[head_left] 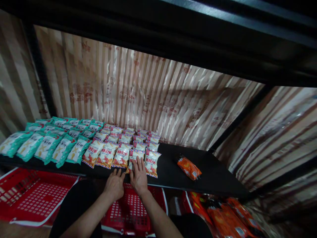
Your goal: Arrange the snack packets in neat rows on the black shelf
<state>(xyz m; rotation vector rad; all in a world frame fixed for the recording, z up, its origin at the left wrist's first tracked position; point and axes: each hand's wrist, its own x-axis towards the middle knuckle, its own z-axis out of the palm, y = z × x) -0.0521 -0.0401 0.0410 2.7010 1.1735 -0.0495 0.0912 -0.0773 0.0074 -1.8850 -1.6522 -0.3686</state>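
My right hand (139, 176) lies flat with fingers stretched out on a red-and-white snack packet (135, 158) in the front row on the black shelf (170, 180). My left hand (114, 185) rests at the shelf's front edge just left of it, fingers curled loosely, touching the edge below a neighbouring packet (121, 156). Several rows of these red-and-white packets (128, 140) run back toward the wall.
Rows of green snack packets (49, 142) fill the shelf's left part. A single orange packet (189, 167) lies alone to the right. Red plastic baskets (29, 195) sit below the shelf, with more orange packets (223, 215) at the lower right. A dark shelf (198, 36) hangs overhead.
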